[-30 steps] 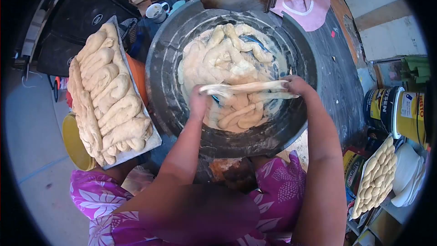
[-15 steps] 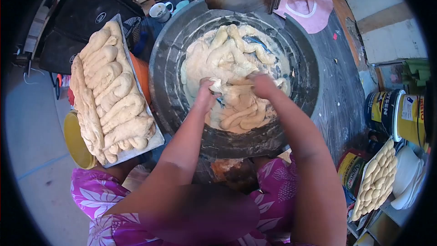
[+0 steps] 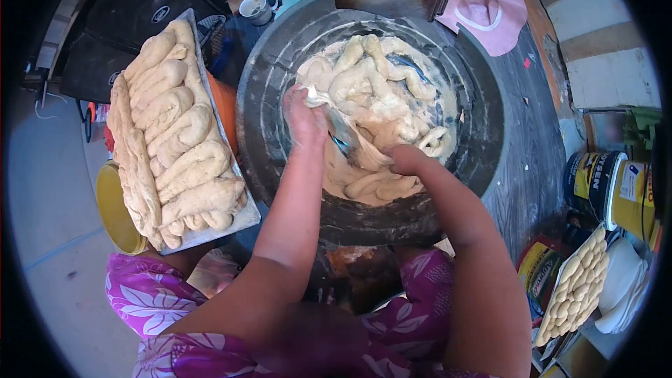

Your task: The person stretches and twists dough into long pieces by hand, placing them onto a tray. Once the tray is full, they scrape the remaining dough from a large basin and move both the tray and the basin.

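Note:
A wide black basin (image 3: pixel 246 122) stands in front of me, holding ropes and folds of pale dough (image 3: pixel 353 84) with loose flour among them. My left hand (image 3: pixel 304 117) is closed at the left of the dough, a whitish end of it showing past the fingers. Lower and to the right, my right hand (image 3: pixel 407 159) is closed on a stretched strip of dough (image 3: pixel 371 152), its fingertips partly hidden. The strip slants between both hands. Dark, shiny bluish patches show in gaps in the dough.
On the left, a tray (image 3: pixel 248 218) holds thick dough strips, above a yellow bucket (image 3: pixel 115 213). A cup (image 3: pixel 256 8) and a pink hat (image 3: pixel 490 17) lie beyond the basin. Tubs (image 3: pixel 593 178) and a tray of small dough pieces (image 3: pixel 575 287) stand at right.
My hands have moved apart: the left went up and leftward, the right came down toward me. The dough between them has stretched into a slanting strip. The view shifted slightly.

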`<action>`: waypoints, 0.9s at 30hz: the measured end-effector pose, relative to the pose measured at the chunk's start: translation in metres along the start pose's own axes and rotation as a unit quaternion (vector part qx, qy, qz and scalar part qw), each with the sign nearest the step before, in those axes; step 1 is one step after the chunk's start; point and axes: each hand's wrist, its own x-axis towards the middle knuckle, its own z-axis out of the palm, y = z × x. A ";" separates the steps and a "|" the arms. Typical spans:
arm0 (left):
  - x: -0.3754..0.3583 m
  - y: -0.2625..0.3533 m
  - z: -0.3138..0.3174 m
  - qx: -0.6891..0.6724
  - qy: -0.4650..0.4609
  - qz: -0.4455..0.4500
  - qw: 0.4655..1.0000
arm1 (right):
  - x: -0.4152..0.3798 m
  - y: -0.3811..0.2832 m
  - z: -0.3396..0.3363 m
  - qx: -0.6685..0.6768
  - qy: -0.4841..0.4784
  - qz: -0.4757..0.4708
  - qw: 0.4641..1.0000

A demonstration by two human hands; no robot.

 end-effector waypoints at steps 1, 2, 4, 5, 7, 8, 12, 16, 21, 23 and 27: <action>-0.001 0.004 0.001 0.015 0.010 0.029 0.999 | -0.006 -0.001 -0.009 0.007 -0.020 -0.004 1.000; -0.002 0.006 0.001 0.016 0.011 0.031 0.999 | -0.010 0.001 -0.014 0.015 -0.041 -0.007 0.999; -0.002 0.004 -0.004 0.177 0.043 0.057 0.982 | -0.015 0.007 -0.017 0.019 -0.028 -0.020 0.999; 0.002 -0.012 -0.021 0.178 0.045 0.058 0.981 | -0.022 0.005 -0.024 0.028 0.002 0.002 1.000; 0.009 -0.062 -0.067 0.733 0.182 0.284 0.591 | -0.024 0.010 -0.027 0.065 0.037 0.023 0.997; -0.012 -0.065 -0.068 0.742 0.160 0.259 0.597 | -0.020 0.013 -0.024 0.066 0.038 0.022 0.997; -0.068 -0.106 -0.083 0.562 -0.113 -0.031 0.819 | -0.010 0.008 -0.033 0.346 0.034 0.077 0.934; -0.081 -0.119 -0.075 0.400 -0.174 -0.073 0.897 | 0.001 0.004 -0.027 0.456 0.027 0.159 0.875; -0.066 -0.083 -0.066 0.677 -0.219 -0.011 0.703 | -0.002 0.004 -0.041 0.462 0.022 0.161 0.872; -0.067 -0.084 -0.069 0.583 -0.204 -0.080 0.782 | -0.002 0.000 -0.047 0.493 0.018 0.172 0.853; -0.080 -0.084 -0.067 0.394 -0.144 -0.227 0.879 | 0.011 0.004 -0.033 0.520 0.018 0.163 0.838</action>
